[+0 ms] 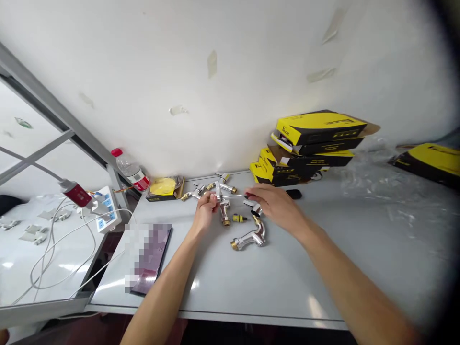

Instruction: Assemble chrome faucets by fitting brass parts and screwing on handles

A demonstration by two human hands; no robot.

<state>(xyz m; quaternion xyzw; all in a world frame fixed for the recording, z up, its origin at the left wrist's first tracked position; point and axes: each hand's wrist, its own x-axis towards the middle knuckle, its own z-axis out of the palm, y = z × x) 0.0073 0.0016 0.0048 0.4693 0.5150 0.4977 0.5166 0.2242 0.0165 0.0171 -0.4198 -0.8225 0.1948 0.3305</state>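
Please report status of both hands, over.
Left hand grips faucet. Right hand holds screwdriver at it. Second faucet, yellow part nearby, not blocking.

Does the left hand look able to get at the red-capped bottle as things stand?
Probably, but not directly: the left hand is holding a chrome tap, and a yellow-black box sits on the way to the bottle. Reaching over the box looks feasible once freed.

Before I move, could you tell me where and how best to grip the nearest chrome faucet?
I'd grip the faucet by its straight body behind the brass end, from above, near side: it lies down, bare table before it.
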